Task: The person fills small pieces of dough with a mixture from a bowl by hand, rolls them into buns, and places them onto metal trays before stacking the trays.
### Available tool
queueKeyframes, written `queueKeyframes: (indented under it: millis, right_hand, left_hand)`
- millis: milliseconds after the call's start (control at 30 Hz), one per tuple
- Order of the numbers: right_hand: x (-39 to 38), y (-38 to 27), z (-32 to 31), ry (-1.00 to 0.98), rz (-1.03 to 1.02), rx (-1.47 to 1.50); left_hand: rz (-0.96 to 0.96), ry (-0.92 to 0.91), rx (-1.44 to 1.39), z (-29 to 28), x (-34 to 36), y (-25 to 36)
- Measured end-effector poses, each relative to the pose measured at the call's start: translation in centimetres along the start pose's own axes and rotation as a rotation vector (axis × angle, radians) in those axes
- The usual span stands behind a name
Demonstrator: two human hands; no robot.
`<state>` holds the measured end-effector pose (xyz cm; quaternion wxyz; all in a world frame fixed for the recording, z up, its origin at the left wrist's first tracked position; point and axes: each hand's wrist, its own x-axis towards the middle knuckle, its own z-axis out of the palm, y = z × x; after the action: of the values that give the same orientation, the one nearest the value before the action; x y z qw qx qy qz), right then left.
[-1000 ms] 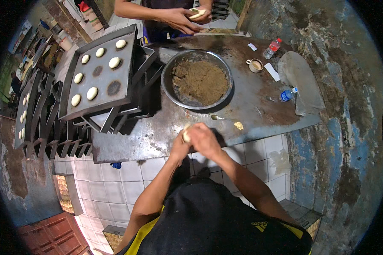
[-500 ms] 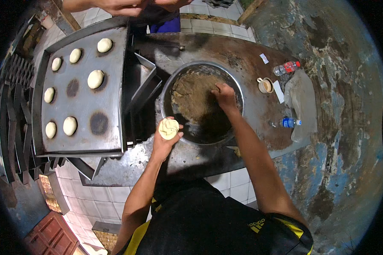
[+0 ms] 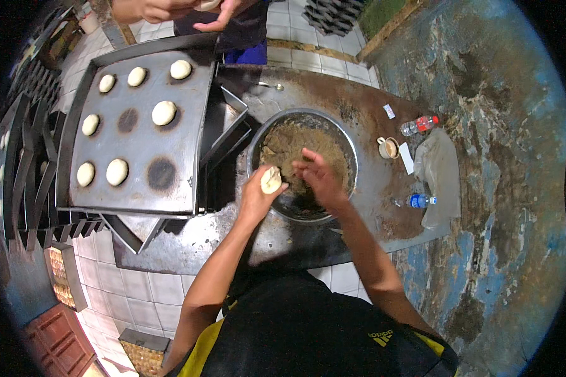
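Hands: left hand (image 3: 258, 196) cups a flattened round of pale dough (image 3: 271, 180) in its palm, fingers curled up around the edge; right hand (image 3: 317, 178) dips loosely, fingers spread and bent, into the brown filling (image 3: 283, 147) — whether it has pinched any yet cannot be told.

Dough: sits at the bowl's 9 o'clock rim, just above the metal edge, touching only the palm.

Bowl: wide steel bowl (image 3: 352, 154) at the centre of the worn metal table (image 3: 233, 242), the filling heaped toward its 12 o'clock side.

Tray: dark baking tray (image 3: 170, 135) at the bowl's 9 to 10 o'clock, carrying seven shaped dough balls (image 3: 163, 113), well apart from one another.

Doing it well: a modest pinch of filling, set dead centre on the round, would likely let the edges close cleanly — too much and the seam may split.

Nearby: small cup (image 3: 388, 147) and two plastic bottles (image 3: 419, 125) at 3 o'clock; another person's hands (image 3: 170, 9) at 12 o'clock.
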<state>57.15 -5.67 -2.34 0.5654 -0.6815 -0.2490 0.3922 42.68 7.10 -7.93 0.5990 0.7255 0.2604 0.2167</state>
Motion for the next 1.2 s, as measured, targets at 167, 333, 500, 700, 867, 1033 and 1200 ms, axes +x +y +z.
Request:
queueKeyframes:
  millis: [167, 333, 500, 700, 867, 1033, 1200]
  right_hand:
    - [-5.7, 3.1, 1.8, 0.056, -0.587, -0.671]
    - [-9.4, 1.4, -1.7, 0.206, -0.329, -0.188]
    - [-16.3, 3.6, -0.5, 0.126, -0.569, -0.376]
    - [-18.7, 6.4, -4.5, 0.239, -0.214, 0.015]
    - [-26.7, 2.7, -1.6, 0.175, -0.739, -0.783]
    - [-26.4, 3.4, -5.3, 0.345, -0.542, 0.095]
    - [-26.9, 4.7, -2.7, 0.435, -0.594, -0.379]
  left_hand:
    - [-0.020, 0.025, 0.128, 4.2, -1.2, 1.6]
    - [0.084, -0.030, -0.034, 6.2, -5.9, 2.9]
    - [0.100, -0.003, -0.023, 9.1, -10.4, 4.5]
    - [0.148, -0.162, -0.335, 11.8, -16.2, 4.8]
    - [0.154, 0.032, 0.252, 12.7, -19.7, 8.9]
    - [-0.127, -0.209, -0.489, 13.0, -20.5, 10.3]
    - [0.206, 0.064, -0.146, 12.7, -21.5, 10.2]
